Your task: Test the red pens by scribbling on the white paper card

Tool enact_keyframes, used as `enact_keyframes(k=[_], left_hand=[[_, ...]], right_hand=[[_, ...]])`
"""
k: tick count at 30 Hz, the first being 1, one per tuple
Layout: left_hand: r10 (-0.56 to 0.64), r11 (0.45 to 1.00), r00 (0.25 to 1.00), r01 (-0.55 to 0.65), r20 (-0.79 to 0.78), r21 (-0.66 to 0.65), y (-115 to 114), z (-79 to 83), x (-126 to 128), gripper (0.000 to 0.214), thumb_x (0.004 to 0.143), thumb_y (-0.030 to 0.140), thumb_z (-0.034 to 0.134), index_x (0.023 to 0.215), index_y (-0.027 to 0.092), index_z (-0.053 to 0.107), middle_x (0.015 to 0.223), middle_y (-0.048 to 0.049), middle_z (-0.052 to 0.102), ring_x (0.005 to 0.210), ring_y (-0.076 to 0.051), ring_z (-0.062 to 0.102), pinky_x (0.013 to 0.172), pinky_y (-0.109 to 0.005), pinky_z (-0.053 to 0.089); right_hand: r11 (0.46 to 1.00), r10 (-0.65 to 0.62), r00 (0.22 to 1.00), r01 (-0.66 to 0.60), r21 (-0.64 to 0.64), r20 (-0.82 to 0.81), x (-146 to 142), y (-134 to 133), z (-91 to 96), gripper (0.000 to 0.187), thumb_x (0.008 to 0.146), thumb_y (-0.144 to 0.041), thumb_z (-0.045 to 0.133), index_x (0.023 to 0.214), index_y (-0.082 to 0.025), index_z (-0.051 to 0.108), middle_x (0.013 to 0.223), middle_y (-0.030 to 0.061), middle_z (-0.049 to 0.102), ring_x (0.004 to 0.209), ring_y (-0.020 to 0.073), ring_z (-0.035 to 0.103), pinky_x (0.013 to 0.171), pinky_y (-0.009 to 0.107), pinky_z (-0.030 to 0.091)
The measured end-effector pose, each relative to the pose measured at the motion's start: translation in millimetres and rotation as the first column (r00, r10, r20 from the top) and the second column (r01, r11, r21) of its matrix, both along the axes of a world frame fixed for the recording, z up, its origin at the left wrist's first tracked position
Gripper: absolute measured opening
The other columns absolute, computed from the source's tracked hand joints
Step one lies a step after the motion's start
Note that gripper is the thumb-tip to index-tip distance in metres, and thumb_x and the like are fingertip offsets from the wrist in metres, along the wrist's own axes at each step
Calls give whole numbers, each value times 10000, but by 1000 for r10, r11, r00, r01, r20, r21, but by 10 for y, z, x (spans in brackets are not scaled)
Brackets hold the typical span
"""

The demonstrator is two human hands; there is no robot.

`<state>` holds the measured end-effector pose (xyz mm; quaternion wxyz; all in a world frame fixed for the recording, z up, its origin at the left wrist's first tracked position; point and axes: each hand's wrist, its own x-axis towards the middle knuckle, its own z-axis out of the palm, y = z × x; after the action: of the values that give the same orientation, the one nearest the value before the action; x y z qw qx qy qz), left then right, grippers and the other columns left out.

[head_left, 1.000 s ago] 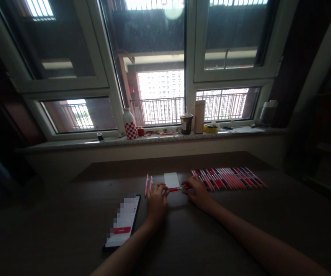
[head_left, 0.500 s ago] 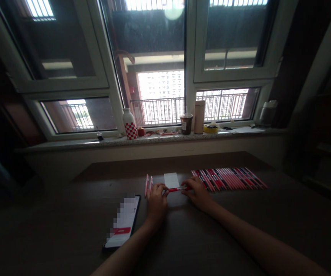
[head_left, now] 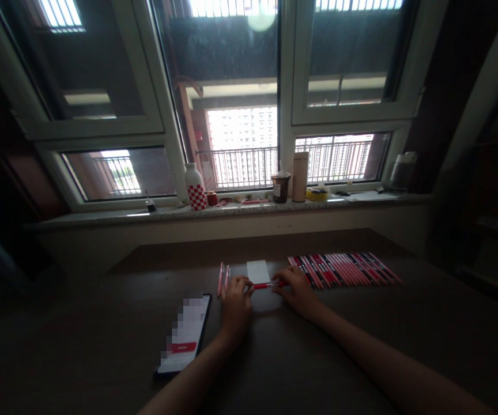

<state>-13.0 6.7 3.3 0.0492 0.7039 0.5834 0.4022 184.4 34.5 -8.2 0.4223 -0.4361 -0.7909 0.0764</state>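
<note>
A red pen (head_left: 261, 286) lies level between my two hands, just in front of a small white paper (head_left: 258, 271) on the dark table. My left hand (head_left: 237, 302) is closed in a pinch on the pen's left end. The right end is gripped by my right hand (head_left: 295, 290), whose fingers partly cover it. Two pink pencils (head_left: 221, 278) stand out just beyond my left hand, side by side. To the right of my right hand runs a long row of pink, red and black pencils and pens (head_left: 344, 270).
A phone (head_left: 184, 334) with a lit screen lies left of my left forearm. On the windowsill (head_left: 162, 215) at the back stand a checkered bottle (head_left: 196, 190), a drink cup (head_left: 280, 188), a tall tan flask (head_left: 300, 176) and a yellow roll (head_left: 317, 194).
Almost nothing differs. Both hands keep their grip on the red pen, and my right fingers have shifted very slightly on its right end.
</note>
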Motion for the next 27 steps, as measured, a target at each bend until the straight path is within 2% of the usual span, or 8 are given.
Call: enact_keyframes(k=[4, 10, 15, 21, 27], left_hand=[[-5, 1000, 1000, 5, -3, 9, -8, 8, 1, 129, 840, 170, 485, 869, 216, 602, 1033, -46, 623, 1054, -223, 545, 1010, -462, 318], [-20, 1000, 1000, 20, -7, 14, -9, 16, -3, 132, 833, 153, 488, 876, 212, 599, 1020, -46, 625, 1035, -221, 553, 984, -442, 346], [4, 1000, 1000, -4, -3, 7, 10, -7, -7, 128, 835, 156, 491, 873, 206, 603, 1004, -47, 622, 1015, -224, 554, 978, -453, 344], [-17, 1000, 1000, 17, 13, 27, 2, -3, -3, 123, 834, 160, 491, 857, 206, 603, 1020, -51, 625, 1039, -224, 554, 990, -456, 343], [0, 1000, 1000, 0, 10, 17, 6, -2, 1, 130, 846, 179, 477, 864, 201, 604, 1018, -58, 626, 1023, -231, 556, 972, -473, 357]], right_hand=[[1000, -8, 1000, 7, 9, 18, -7, 4, -4, 86, 836, -301, 640, 884, -236, 668, 883, 50, 618, 944, 235, 506, 856, 389, 379], [999, 14, 998, -16, 38, 58, -20, -14, 29, 119, 890, -287, 568, 871, -232, 671, 837, 35, 649, 945, 232, 491, 877, 389, 349], [1000, -17, 1000, 17, -14, 15, -7, -23, 16, 186, 814, -338, 668, 962, -226, 663, 910, 57, 618, 927, 229, 514, 855, 376, 373], [999, -2, 998, 0, 39, 63, -17, -6, 14, 71, 858, -286, 617, 870, -237, 666, 856, 30, 639, 947, 227, 504, 870, 368, 348], [1000, -9, 999, 8, 25, 42, -14, -29, 28, 173, 819, -336, 664, 947, -219, 655, 892, 51, 630, 931, 230, 510, 860, 376, 362]])
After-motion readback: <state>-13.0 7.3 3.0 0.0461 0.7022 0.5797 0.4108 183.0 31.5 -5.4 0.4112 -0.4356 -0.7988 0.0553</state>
